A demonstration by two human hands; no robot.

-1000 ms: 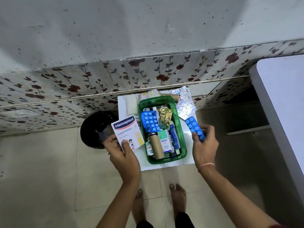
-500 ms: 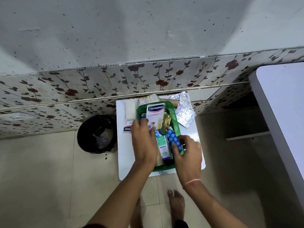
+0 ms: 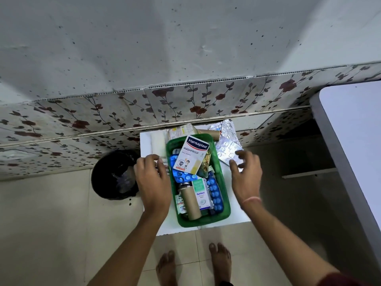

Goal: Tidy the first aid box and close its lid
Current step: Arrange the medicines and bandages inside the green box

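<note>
Both hands now out of the box, empty.

Hansaplast pack (image 3: 191, 154) & blue blister strip (image 3: 215, 193), held 1 s ago, lie in green first aid box (image 3: 225, 205) on white surface (image 3: 237, 215). Left hand (image 3: 153, 180) & right hand (image 3: 245, 176): fingers spread, each beside it.

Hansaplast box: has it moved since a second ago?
Yes. The Hansaplast box went from the left hand, left of the green box, rightward into it, now lying on the contents at its far end.
</note>
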